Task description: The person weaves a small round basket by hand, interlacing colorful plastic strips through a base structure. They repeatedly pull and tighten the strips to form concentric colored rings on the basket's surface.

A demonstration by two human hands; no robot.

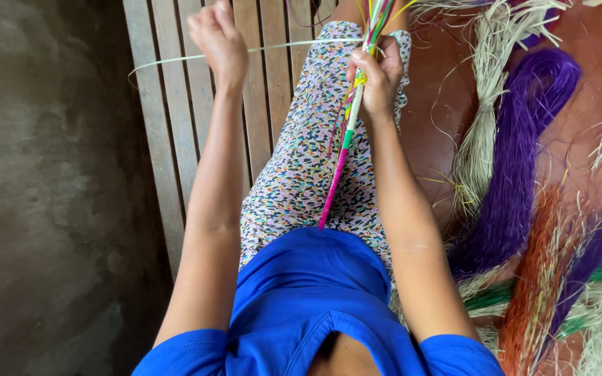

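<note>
Wooden slatted bench (175, 132) beside a grey concrete wall (43, 195); on the red floor (433, 104) lie bundles of dyed fibre: purple (517, 167), orange (534, 278), green (489, 296) and pale natural straw (479, 146)

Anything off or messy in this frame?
Nothing damaged. The right hand grips a wrapped fibre bundle; the left hand pulls a pale strand taut. Loose straw strands lie scattered on the red floor beside the purple bundle.

Blue short-sleeved shirt (308, 292), speckled multicoloured trousers (308, 160), bare forearms.
</note>
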